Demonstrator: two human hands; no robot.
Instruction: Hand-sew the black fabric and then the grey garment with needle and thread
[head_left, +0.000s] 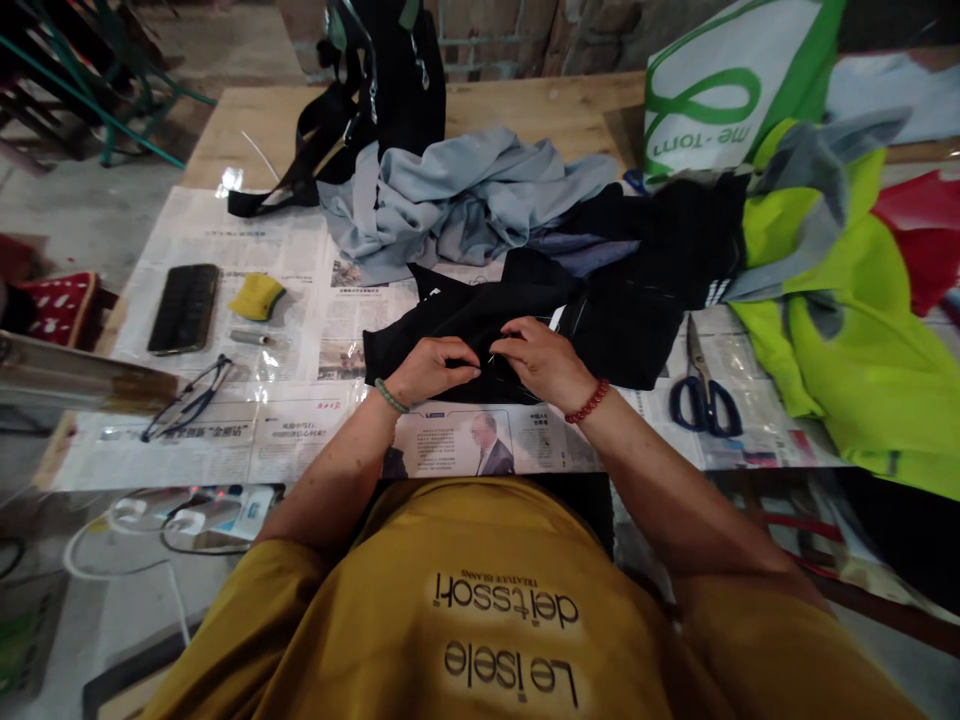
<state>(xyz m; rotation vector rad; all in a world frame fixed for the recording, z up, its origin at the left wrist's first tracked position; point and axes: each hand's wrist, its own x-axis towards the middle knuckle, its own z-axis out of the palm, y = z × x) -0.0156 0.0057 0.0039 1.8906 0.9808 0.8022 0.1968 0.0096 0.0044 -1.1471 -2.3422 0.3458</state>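
Holding: both hands meet on the black cloth (525, 320), which lies on the newspaper (300, 300) at the near edge of the table (525, 110), just ahead of the person's yellow shirt.
Left hand (427, 368): fingers curled in and pinched on a fold of the black cloth; a green bracelet sits at the wrist.
Right hand (544, 362): fingers bent and closed onto the same fold, tips almost touching those of the left; a red bracelet sits at the wrist.
Between the fingertips: a thin pale line shows, perhaps a needle or thread; too small to tell.
Judged reason for the hold: the cloth is bunched close to the body so that a small spot stays taut and steady between the two pinches.
Right of the fingers: scissors (701, 390) lie shut on the newspaper, near and within reach.
Left of the fingers: glasses (187, 398), a phone (184, 307) and a yellow pad (256, 296), well apart from them.
Beyond the fingers: a grey garment (465, 195) in a heap, a black bag (390, 80), and a bright green garment (847, 330) to the far right.
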